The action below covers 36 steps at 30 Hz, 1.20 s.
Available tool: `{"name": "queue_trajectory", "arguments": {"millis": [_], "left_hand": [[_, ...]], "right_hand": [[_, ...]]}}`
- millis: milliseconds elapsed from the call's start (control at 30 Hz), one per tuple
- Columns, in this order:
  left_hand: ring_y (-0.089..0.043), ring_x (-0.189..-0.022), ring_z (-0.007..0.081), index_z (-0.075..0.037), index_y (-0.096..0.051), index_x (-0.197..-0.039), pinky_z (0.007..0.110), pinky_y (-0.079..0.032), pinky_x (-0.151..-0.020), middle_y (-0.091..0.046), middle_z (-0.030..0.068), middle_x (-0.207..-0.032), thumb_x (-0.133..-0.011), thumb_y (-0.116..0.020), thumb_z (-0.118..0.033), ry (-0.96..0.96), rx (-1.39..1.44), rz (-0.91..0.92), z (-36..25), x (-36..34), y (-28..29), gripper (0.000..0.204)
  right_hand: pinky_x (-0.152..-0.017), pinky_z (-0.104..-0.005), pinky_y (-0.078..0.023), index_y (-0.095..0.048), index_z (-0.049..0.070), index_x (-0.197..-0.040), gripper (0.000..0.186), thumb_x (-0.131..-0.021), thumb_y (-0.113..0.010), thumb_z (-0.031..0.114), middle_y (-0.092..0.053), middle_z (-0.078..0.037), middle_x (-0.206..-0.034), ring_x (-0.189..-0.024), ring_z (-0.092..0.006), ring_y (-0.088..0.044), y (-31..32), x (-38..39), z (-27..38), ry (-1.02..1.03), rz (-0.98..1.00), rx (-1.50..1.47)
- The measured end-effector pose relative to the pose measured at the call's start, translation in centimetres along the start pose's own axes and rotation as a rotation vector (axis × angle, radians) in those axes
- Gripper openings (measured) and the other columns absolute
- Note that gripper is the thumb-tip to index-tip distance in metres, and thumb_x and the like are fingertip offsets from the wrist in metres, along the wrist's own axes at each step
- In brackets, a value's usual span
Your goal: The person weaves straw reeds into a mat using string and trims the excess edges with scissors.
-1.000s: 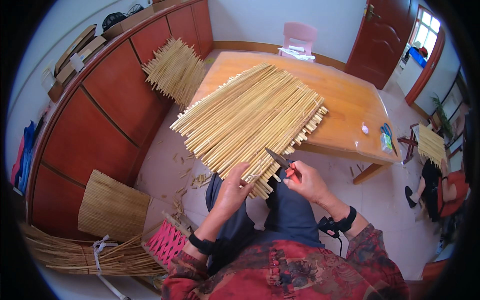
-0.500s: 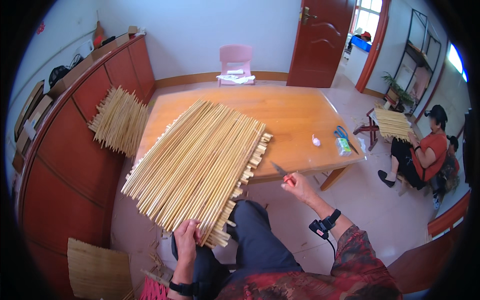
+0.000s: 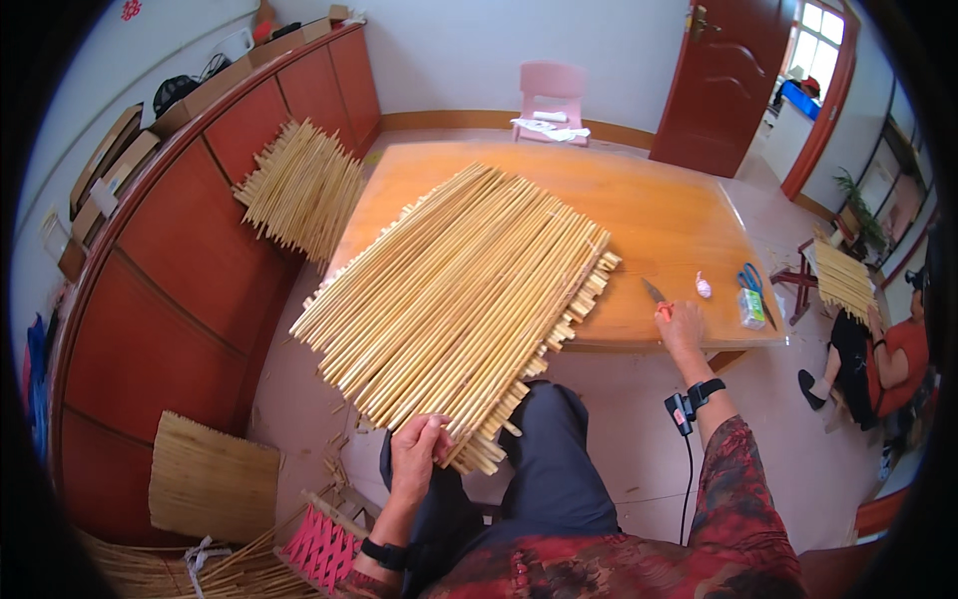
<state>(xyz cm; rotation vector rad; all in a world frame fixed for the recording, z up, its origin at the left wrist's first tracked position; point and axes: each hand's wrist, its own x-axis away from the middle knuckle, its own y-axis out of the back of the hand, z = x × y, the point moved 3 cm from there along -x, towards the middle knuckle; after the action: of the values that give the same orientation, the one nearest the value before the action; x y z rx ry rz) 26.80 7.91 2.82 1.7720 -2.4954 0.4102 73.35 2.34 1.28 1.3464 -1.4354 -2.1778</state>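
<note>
A large mat of pale yellow stalks (image 3: 454,299) laid side by side slants from the wooden table (image 3: 639,190) down toward my lap. Along its right edge, uneven cut ends of a crosswise layer stick out from underneath. My left hand (image 3: 417,454) grips the mat's near end, thumb on top and the other fingers partly hidden. Over the table's near edge, to the right of the mat, my right hand (image 3: 683,324) is closed on the red handle of a knife (image 3: 655,292). Its blade points away and to the left, apart from the mat.
Blue-handled scissors (image 3: 750,280), a small green-and-white pack (image 3: 750,308) and a pinkish ball (image 3: 704,287) lie at the table's right. Another stalk mat (image 3: 304,190) leans by the red cabinet (image 3: 190,290). A seated co-worker (image 3: 903,349) handles a mat at right.
The view has swung left, so the room sits further right in the picture. My right hand has moved forward over the table edge with the knife. My left hand keeps its grip.
</note>
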Motion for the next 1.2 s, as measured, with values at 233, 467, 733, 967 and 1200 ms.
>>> {"name": "queue_trajectory", "arguments": {"millis": [233,467,733,967,1200], "left_hand": [[-0.045,-0.050,0.0040,0.000,-0.062,-0.093,0.017,-0.034,-0.044,-0.058,0.0018,-0.068,-0.092,-0.050,-0.019,-0.036,-0.011,0.000,-1.4,-0.1,1.0,0.022],[-0.057,-0.070,0.0168,-0.001,-0.064,-0.091,0.025,-0.044,-0.062,-0.057,0.0096,-0.077,-0.083,-0.059,-0.007,-0.443,-0.531,0.102,-3.4,-0.7,0.2,0.011],[-0.057,-0.075,0.0238,-0.004,-0.065,-0.087,0.031,-0.046,-0.064,-0.059,0.0091,-0.081,-0.075,-0.065,-0.006,-0.698,-0.758,0.135,-4.2,-0.2,2.0,0.011],[-0.033,-0.127,0.0273,-0.011,-0.048,-0.122,0.054,-0.015,-0.104,-0.041,0.0078,-0.133,-0.076,-0.064,-0.024,-0.684,-1.283,0.171,-1.6,-0.3,2.8,0.051],[-0.025,-0.132,0.0259,-0.007,-0.039,-0.130,0.056,-0.008,-0.106,-0.032,0.0081,-0.140,-0.076,-0.058,-0.032,-0.694,-1.473,0.161,0.6,-0.7,2.9,0.063]], "right_hand": [[-0.079,-0.0421,-0.044,-0.055,0.004,-0.103,0.035,-0.074,-0.063,0.021,-0.055,-0.015,-0.096,-0.093,-0.0325,-0.052,3.5,-0.5,4.4,0.117,0.051,-0.103],[-0.078,-0.0325,-0.047,-0.052,0.002,-0.114,0.037,-0.079,-0.059,0.013,-0.056,-0.016,-0.106,-0.094,-0.0227,-0.057,13.6,8.1,24.6,0.496,0.743,-1.204],[-0.065,-0.0295,-0.047,-0.061,0.002,-0.094,0.020,-0.084,-0.056,0.018,-0.061,-0.011,-0.080,-0.070,-0.0173,-0.060,11.2,14.1,27.4,0.323,1.297,-1.184],[-0.067,-0.0279,-0.044,-0.062,0.003,-0.078,0.019,-0.085,-0.054,0.018,-0.057,-0.008,-0.076,-0.070,-0.0154,-0.056,12.6,12.0,27.6,0.394,1.042,-1.323],[-0.071,-0.0241,-0.045,-0.059,0.000,-0.079,0.023,-0.090,-0.049,0.018,-0.059,-0.005,-0.074,-0.073,-0.0098,-0.056,12.7,15.0,30.5,0.221,1.326,-1.698]]}}
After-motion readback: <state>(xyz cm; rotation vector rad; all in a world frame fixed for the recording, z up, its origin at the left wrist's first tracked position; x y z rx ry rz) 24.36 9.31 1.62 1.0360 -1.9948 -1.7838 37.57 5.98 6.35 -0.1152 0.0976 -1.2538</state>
